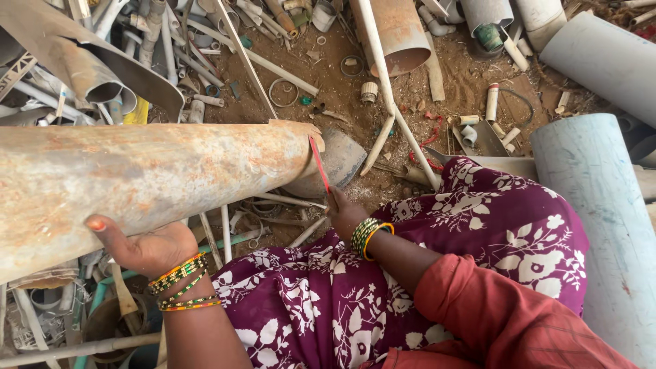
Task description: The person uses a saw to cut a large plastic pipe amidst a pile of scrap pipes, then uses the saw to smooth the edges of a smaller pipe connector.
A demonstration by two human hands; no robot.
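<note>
A wide, dirt-stained pale pipe [137,178] lies across my lap from the left edge to the middle of the view. My left hand [143,246] presses against its near underside, thumb up on the wall. My right hand [345,215] grips a thin red saw blade [318,162] that stands almost upright against the pipe's cut end. Green and orange bangles ring both wrists. A purple flowered cloth [410,273] covers my lap, and a red sleeve [506,314] covers my right arm.
Brown dirt ground [342,82] is strewn with pipe offcuts, rings and thin white tubes. A large grey-blue pipe [601,219] lies at the right, another rusty pipe [400,34] at the top, more scrap pipes at top left and bottom left.
</note>
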